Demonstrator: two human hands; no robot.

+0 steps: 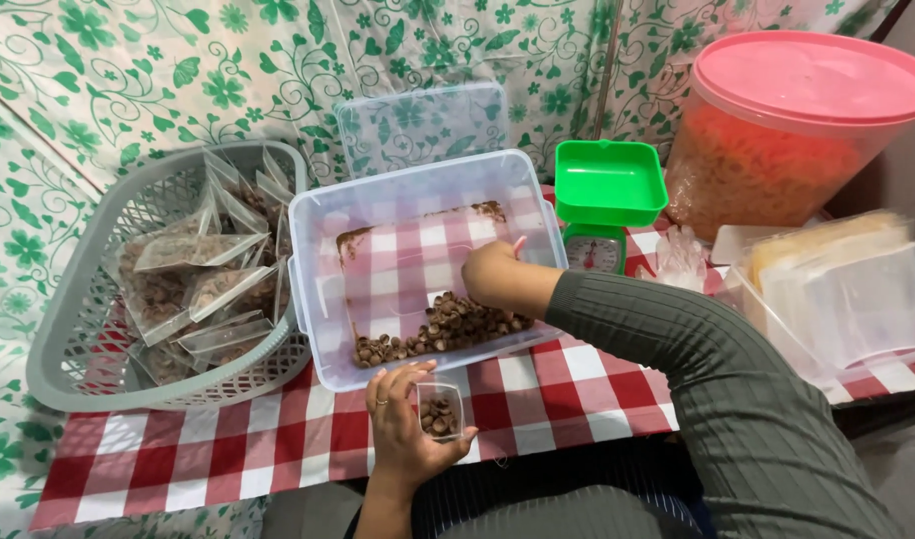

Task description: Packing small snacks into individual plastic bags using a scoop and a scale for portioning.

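Nearest, the left hand [402, 429] curls around a small clear plastic bag [440, 410] partly filled with brown round snacks, palm up, fingers pinching its rim. Beyond it, the right hand [492, 271], fingers bunched downward, reaches into the clear plastic tub [317, 215], just above the snack pile [442, 329]; the sleeved forearm slants in from the right.

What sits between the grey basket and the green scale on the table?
In the head view, the clear plastic tub lies between the grey basket and the green scale. It holds brown pieces, and the right hand reaches into it.
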